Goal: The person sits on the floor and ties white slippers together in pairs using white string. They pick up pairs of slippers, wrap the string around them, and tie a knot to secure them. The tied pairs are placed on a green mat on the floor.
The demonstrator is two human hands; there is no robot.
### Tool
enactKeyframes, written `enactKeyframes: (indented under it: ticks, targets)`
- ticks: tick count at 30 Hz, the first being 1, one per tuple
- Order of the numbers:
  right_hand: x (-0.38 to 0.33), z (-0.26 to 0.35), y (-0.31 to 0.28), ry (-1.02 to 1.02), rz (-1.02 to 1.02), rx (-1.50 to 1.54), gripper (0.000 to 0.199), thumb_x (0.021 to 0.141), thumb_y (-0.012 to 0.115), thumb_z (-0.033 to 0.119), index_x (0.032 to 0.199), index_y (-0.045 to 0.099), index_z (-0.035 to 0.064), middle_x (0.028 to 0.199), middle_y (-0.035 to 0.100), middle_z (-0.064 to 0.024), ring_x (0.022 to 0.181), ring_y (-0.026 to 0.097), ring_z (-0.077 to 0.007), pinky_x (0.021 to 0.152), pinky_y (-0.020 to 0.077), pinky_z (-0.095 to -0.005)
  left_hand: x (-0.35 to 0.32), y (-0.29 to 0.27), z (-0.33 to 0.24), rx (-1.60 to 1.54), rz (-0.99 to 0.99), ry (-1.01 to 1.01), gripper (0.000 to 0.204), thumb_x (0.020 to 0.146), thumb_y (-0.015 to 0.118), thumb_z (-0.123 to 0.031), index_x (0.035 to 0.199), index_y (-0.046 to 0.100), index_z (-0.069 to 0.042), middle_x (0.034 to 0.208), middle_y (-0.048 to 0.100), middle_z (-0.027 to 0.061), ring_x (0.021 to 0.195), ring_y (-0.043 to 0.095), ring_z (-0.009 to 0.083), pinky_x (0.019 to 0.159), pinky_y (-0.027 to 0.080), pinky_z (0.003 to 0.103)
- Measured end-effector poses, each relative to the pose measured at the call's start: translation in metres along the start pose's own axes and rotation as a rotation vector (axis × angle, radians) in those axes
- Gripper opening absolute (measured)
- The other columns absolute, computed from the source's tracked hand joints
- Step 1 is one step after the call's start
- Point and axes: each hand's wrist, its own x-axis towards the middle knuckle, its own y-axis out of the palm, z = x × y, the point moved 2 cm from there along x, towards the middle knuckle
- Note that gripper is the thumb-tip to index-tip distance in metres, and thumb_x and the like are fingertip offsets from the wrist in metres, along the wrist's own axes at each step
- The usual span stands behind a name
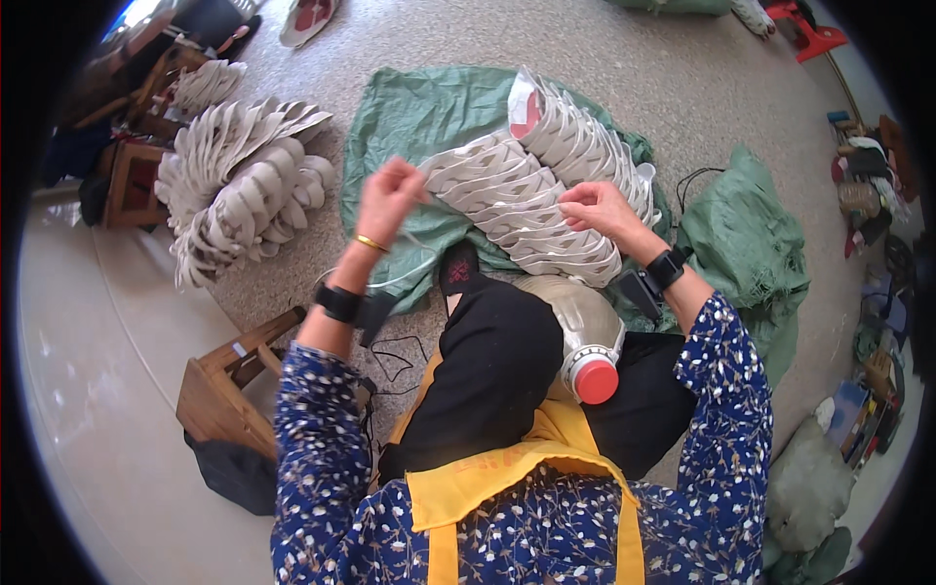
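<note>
My left hand [386, 203] is raised over the green woven sack [385, 117], its fingers closed and slightly blurred. My right hand [603, 211] hovers over the near row with thumb and fingers pinched together. Whatever either hand holds is too small to make out. Between and beyond the hands, two rows of nested white pieces that look like shoe uppers [512, 200] lie on the sack; the far row ends in a red patch. A pale thin strand [417, 261] curves below my left hand. Between my legs rests a large clear jar [575, 310] with a red cap [596, 381].
Piles of white shoe pieces [244, 185] lie at the left. Wooden stools [229, 385] stand nearby. A crumpled green sack [746, 239] is on the right, with a black cable. A shoe with red inside [310, 18] lies far off. Assorted goods line the right wall.
</note>
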Motion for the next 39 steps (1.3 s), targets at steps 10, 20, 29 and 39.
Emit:
enactKeyframes:
  ticks: [10, 20, 29, 39]
  targets:
    - [0.041, -0.084, -0.047, -0.100, -0.310, -0.591, 0.024, 0.078, 0.068, 0.021, 0.092, 0.071, 0.0013, 0.084, 0.071, -0.0130, 0.079, 0.069, -0.0228, 0.075, 0.0531, -0.0345, 0.117, -0.242, -0.035, 1.344, -0.548, 0.306, 0.012, 0.092, 0.055, -0.018, 0.096, 0.059, -0.007, 0.081, 0.066, 0.0175, 0.075, 0.065, 0.0368, 0.067, 0.050, 0.045]
    - [0.078, -0.102, -0.035, -0.199, -0.288, -0.802, 0.027, 0.077, 0.068, 0.022, 0.081, 0.063, -0.0047, 0.085, 0.065, -0.0272, 0.084, 0.064, -0.0429, 0.074, 0.0502, -0.0494, 0.185, 0.018, 0.099, 0.852, 0.016, 0.154, 0.013, 0.092, 0.047, -0.015, 0.099, 0.059, -0.013, 0.081, 0.066, 0.0167, 0.076, 0.064, 0.0392, 0.068, 0.049, 0.047]
    - [0.098, -0.070, -0.023, 0.075, 0.073, -1.042, 0.026, 0.064, 0.059, 0.008, 0.082, 0.064, -0.0102, 0.083, 0.065, -0.0309, 0.082, 0.066, -0.0438, 0.078, 0.0532, -0.0473, 0.183, 0.116, 0.100, 0.676, 0.386, -0.215, 0.045, 0.079, 0.074, -0.042, 0.097, 0.064, -0.001, 0.081, 0.065, 0.0068, 0.072, 0.060, 0.0159, 0.068, 0.049, 0.031]
    - [0.098, -0.100, -0.013, 0.031, -0.077, -0.911, 0.056, 0.064, 0.071, 0.008, 0.112, 0.048, -0.0076, 0.097, 0.061, -0.0297, 0.096, 0.058, -0.0456, 0.086, 0.0481, -0.0489, 0.148, 0.140, 0.110, 0.409, 0.536, -0.149, 0.066, 0.072, 0.085, -0.026, 0.126, 0.055, -0.001, 0.107, 0.068, 0.0082, 0.095, 0.063, 0.0136, 0.085, 0.050, 0.031]
